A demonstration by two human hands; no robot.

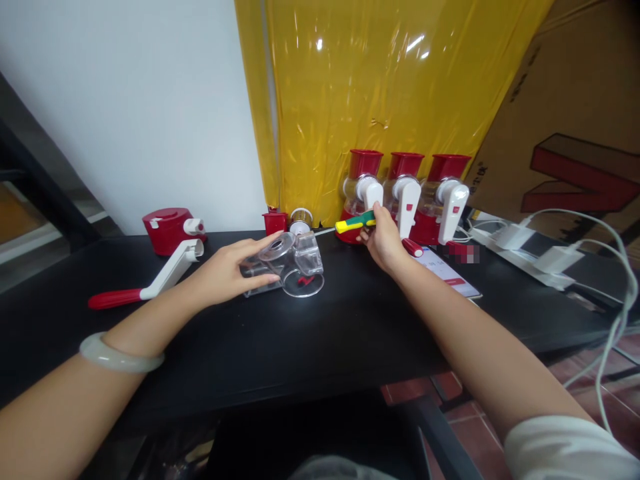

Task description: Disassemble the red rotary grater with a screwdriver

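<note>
Lying on the black table is a clear plastic grater housing (303, 283), and my left hand (239, 270) grips its left side between thumb and fingers. My right hand (384, 239) is closed round a screwdriver (354, 222) with a yellow and green handle. Its thin shaft points left at the housing's upper right edge; whether the tip touches is unclear. Just behind the housing are a small red part (275, 221) and a metal grating drum (301, 219) with a white end.
Three red-and-white rotary graters (406, 193) stand behind my right hand, by a lit phone (457, 279). A red base (167, 230) and a crank handle (163, 277) are at left. A power strip (525, 257) with cables lies right, before a cardboard box (560, 120).
</note>
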